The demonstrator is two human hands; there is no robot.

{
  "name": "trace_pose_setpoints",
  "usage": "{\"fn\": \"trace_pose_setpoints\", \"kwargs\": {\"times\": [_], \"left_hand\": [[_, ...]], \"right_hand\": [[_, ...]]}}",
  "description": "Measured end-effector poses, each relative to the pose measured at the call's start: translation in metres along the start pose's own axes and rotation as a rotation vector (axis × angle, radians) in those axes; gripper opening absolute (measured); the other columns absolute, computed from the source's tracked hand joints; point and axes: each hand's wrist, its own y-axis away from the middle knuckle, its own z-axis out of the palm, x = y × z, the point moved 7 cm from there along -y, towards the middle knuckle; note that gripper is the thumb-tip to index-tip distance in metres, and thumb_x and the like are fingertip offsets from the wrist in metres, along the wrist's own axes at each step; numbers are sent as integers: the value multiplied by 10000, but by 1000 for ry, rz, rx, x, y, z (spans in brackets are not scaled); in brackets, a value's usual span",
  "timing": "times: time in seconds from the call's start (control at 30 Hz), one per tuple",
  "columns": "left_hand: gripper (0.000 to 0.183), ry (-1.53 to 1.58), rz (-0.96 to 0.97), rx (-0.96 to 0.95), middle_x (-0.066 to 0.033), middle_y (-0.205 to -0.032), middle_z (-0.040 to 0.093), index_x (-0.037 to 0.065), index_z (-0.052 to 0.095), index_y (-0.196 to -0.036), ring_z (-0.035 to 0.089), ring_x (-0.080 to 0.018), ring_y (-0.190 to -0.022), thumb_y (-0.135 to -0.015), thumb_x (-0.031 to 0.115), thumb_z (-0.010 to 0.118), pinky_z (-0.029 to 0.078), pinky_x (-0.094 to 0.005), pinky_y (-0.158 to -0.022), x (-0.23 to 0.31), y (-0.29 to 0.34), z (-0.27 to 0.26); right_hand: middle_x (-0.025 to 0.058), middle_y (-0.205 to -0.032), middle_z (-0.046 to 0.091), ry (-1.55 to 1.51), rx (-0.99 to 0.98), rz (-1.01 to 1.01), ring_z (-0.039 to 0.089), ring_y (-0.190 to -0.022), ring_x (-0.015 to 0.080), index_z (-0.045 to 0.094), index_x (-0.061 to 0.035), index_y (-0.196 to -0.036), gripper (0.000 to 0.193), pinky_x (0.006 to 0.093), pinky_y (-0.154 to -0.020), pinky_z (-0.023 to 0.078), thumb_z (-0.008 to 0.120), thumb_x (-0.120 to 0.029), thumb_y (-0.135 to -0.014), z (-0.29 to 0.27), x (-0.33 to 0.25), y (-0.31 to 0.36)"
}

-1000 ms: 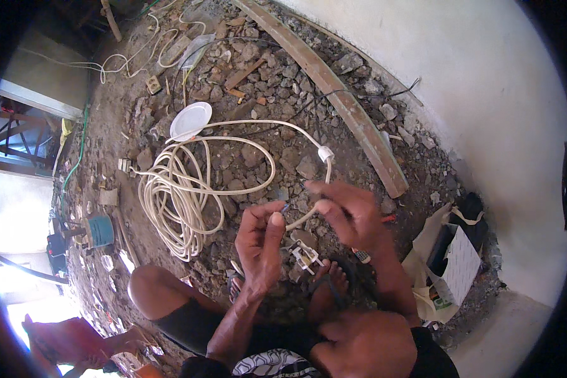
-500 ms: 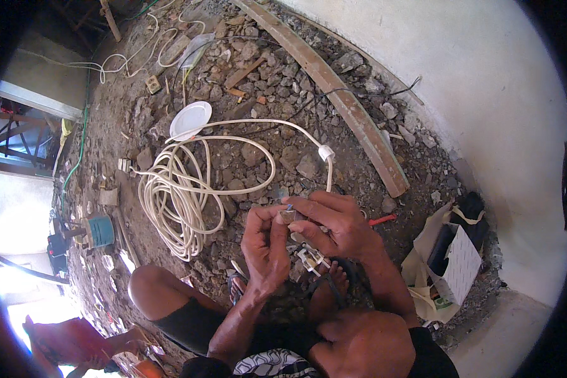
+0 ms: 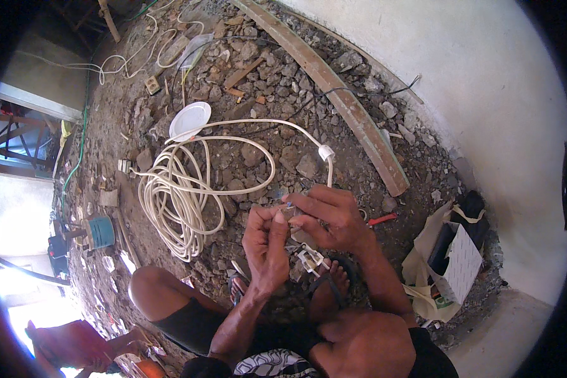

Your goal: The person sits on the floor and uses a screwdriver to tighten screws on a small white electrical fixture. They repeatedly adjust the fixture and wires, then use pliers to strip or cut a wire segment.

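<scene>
Both the left hand (image 3: 266, 242) and right hand (image 3: 338, 217) are pinching blue wire (image 3: 289, 205) in their fingers; a white collar (image 3: 326, 152) is already encircling the cable (image 3: 329, 173); plug parts (image 3: 310, 258) are lying unattached.

A building site, or a building under repair
Broken rubble (image 3: 274, 88) spreads beyond the right grip (image 3: 334, 217), crossed by a long weathered beam (image 3: 353, 116); a pale wall (image 3: 485, 113) rises to that grip's right, and coiled cable (image 3: 170, 186) lies left of the left grip (image 3: 266, 242).

Left hand (image 3: 266, 244) pinching blue wire (image 3: 290, 205), right hand (image 3: 336, 222) alongside; coiled cream cable (image 3: 164, 189) beside white plate (image 3: 191, 120).
</scene>
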Motion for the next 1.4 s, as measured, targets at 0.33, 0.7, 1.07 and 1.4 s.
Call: {"fn": "trace_pose_setpoints", "kwargs": {"times": [0.33,0.7,1.07,1.4], "left_hand": [[114,-5,-62,29,64,-756,497,65,568,-1019,385,-14,-662,-1038,178,568,304,-201,-583,-3,-2,-4],[109,-124,42,44,65,-745,520,60,577,-1027,410,-15,-652,-1029,169,593,321,-204,-579,2,4,-13],[62,-292,177,-13,25,-735,577,14,593,-1029,450,-9,-652,-1007,69,612,354,-200,-558,15,2,-6],[48,-437,154,-20,-43,-894,656,11,582,-1024,565,-42,-778,-1012,56,591,463,-217,-655,15,7,-1]], "right_hand": [[70,-772,604,57,-17,-11,612,-644,259,719,-66,-1105,281,379,-570,493,743,-184,-851,-6,0,-7],[8,-727,625,-301,69,375,513,-610,87,687,-4,-1085,205,282,-564,434,679,-167,-960,-32,24,-8],[-40,-773,646,-752,-137,597,492,-671,-12,698,1,-1043,140,199,-547,385,694,-93,-938,-5,4,-1],[-41,-762,637,-685,-129,671,476,-667,-8,686,-4,-1057,141,210,-546,385,665,-115,-973,1,8,11]]}}
